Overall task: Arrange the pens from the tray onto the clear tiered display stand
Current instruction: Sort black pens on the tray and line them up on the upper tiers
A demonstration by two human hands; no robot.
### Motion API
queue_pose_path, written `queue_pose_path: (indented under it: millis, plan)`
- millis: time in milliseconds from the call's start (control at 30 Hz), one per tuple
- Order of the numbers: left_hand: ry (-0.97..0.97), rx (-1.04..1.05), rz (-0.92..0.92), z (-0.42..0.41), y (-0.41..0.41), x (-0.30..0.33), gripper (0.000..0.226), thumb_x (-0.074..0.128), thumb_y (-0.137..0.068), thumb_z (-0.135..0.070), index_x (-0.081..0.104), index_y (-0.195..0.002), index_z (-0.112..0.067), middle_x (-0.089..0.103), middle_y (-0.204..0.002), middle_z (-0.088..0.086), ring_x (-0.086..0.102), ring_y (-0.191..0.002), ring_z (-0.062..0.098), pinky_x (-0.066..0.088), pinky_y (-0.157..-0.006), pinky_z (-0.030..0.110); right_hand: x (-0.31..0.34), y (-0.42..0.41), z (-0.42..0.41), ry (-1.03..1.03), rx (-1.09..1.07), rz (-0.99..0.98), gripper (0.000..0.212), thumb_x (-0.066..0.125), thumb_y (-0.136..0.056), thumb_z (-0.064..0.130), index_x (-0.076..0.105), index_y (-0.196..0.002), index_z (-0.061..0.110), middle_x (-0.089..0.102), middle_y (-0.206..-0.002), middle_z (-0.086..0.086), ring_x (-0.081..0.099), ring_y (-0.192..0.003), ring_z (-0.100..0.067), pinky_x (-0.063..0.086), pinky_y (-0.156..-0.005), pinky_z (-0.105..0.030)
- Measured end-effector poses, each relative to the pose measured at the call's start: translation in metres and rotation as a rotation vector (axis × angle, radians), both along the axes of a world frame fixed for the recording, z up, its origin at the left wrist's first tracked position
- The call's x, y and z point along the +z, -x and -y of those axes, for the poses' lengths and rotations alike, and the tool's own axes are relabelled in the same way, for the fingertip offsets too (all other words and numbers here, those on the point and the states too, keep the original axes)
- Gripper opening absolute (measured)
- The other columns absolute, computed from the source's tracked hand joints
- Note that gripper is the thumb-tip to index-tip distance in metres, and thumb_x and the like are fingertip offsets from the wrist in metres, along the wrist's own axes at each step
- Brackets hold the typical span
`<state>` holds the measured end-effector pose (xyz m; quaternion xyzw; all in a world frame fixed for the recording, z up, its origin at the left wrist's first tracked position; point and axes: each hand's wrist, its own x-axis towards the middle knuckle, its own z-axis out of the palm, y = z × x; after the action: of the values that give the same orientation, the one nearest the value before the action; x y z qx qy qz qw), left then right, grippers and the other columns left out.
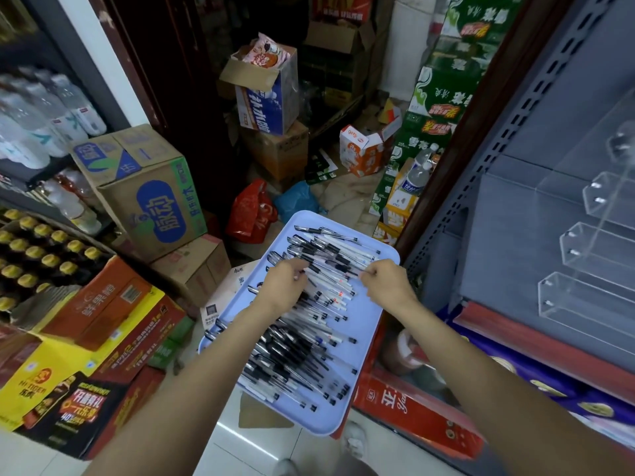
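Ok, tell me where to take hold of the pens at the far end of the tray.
Pinch one pen mid-barrel from above. The pens lie flat and crosswise on the tray, so only their upper sides are open.

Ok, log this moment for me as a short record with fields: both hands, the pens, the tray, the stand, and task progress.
left hand: over the pens, fingers curled, pinching pens in the heap
right hand: over the pens, fingers curled, pinching a pen end
pens: many, black-capped, heaped loose on the tray
tray: pale blue, below both hands
display stand: clear, tiered, on the grey shelf to the right; visible tiers hold no pens
progress: no pen placed yet
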<state>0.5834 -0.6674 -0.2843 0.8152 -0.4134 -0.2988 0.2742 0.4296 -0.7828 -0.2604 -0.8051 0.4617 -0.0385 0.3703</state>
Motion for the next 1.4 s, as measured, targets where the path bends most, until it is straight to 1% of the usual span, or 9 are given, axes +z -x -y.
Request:
queue_pose_path:
  millis: [67, 167, 267, 467, 633, 767, 933, 1200, 1400]
  plan:
    - [0.035, 0.034, -0.144, 0.006, 0.006, 0.011, 0.028, 0.042, -0.098, -0.017, 0.058, -0.117, -0.005, 0.06, -0.123, 0.014, 0.06, -0.105, 0.027, 0.046, -0.087, 0.032, 0.013, 0.005, -0.006, -0.026, -0.041, 0.009, 0.04, 0.045, -0.097, 0.011, 0.038, -0.058, 0.006, 0.044, -0.067, -0.021, 0.044, -0.06, -0.026, 0.054, -0.072, -0.042]
    - [0.023, 0.097, -0.455, 0.017, 0.02, 0.025, 0.03, 0.046, -0.097, -0.022, 0.062, -0.106, 0.001, 0.067, -0.106, 0.014, 0.066, -0.084, 0.023, 0.05, -0.08, 0.031, 0.031, 0.012, -0.017, -0.069, -0.144, 0.079, 0.037, 0.048, -0.097, 0.014, 0.058, -0.075, -0.015, 0.054, -0.07, -0.028, 0.05, -0.05, -0.018, 0.049, -0.061, -0.025]
    - [0.099, 0.118, -0.717, 0.025, 0.039, 0.043, 0.038, 0.048, -0.095, -0.038, 0.062, -0.103, -0.004, 0.07, -0.1, 0.007, 0.067, -0.088, 0.015, 0.048, -0.079, 0.027, 0.05, 0.016, -0.026, -0.197, -0.241, 0.219, 0.029, 0.053, -0.095, 0.015, 0.066, -0.09, -0.01, 0.057, -0.066, -0.007, 0.052, -0.054, -0.012, 0.047, -0.055, -0.019]
    - [0.451, 0.105, -0.753, 0.04, 0.063, 0.096, 0.028, 0.058, -0.091, -0.018, 0.052, -0.065, -0.008, 0.07, -0.075, 0.006, 0.066, -0.07, 0.012, 0.053, -0.084, 0.032, 0.098, 0.038, -0.032, -0.252, -0.181, 0.351, 0.022, 0.054, -0.094, 0.017, 0.067, -0.09, 0.0, 0.063, -0.078, -0.009, 0.066, -0.071, -0.021, 0.052, -0.058, -0.022]
    - [0.607, -0.074, -0.395, 0.067, 0.096, 0.144, 0.029, 0.057, -0.092, -0.016, 0.056, -0.079, 0.01, 0.061, -0.066, 0.008, 0.059, -0.056, 0.007, 0.052, -0.061, 0.025, 0.144, 0.087, -0.008, 0.152, -0.146, 0.205, 0.03, 0.052, -0.094, 0.033, 0.065, -0.091, 0.007, 0.068, -0.092, -0.016, 0.068, -0.088, -0.024, 0.051, -0.078, -0.036]
    - [0.642, -0.395, -0.014, 0.097, 0.154, 0.176, 0.022, 0.054, -0.093, -0.017, 0.053, -0.071, -0.022, 0.049, -0.057, -0.014, 0.049, -0.054, -0.005, 0.035, -0.055, 0.012, 0.183, 0.151, 0.025, 0.193, -0.319, 0.568, 0.027, 0.05, -0.096, 0.022, 0.051, -0.122, 0.016, 0.058, -0.085, 0.003, 0.063, -0.08, -0.015, 0.051, -0.067, -0.03]
    - [0.672, -0.543, 0.072, 0.141, 0.237, 0.202, 0.011, 0.057, -0.091, -0.019, 0.067, -0.096, -0.018, 0.06, -0.07, -0.005, 0.052, -0.063, 0.01, 0.041, -0.064, 0.027, 0.203, 0.244, 0.067, 0.233, -0.284, 0.819, 0.018, 0.049, -0.09, -0.009, 0.063, -0.098, -0.001, 0.063, -0.075, -0.001, 0.061, -0.054, 0.002, 0.05, -0.057, -0.012]
    - [0.819, -0.213, 0.401, 0.19, 0.299, 0.232, 0.016, 0.052, -0.094, -0.022, 0.066, -0.098, -0.015, 0.044, -0.067, -0.006, 0.047, -0.067, 0.018, 0.028, -0.059, 0.027, 0.225, 0.347, 0.137, 0.272, -0.495, 1.112, 0.016, 0.061, -0.087, -0.001, 0.064, -0.077, 0.011, 0.067, -0.061, 0.008, 0.065, -0.057, -0.003, 0.055, -0.067, -0.014]
    - [0.658, -0.245, 0.356, 0.198, 0.301, 0.232, 0.039, 0.042, -0.098, -0.012, 0.045, -0.137, -0.011, 0.04, -0.083, 0.002, 0.045, -0.081, 0.018, 0.03, -0.07, 0.021, 0.219, 0.347, 0.18, 0.285, -0.486, 1.005, 0.021, 0.062, -0.087, 0.003, 0.064, -0.072, 0.017, 0.067, -0.069, 0.001, 0.068, -0.06, -0.004, 0.054, -0.073, -0.022]
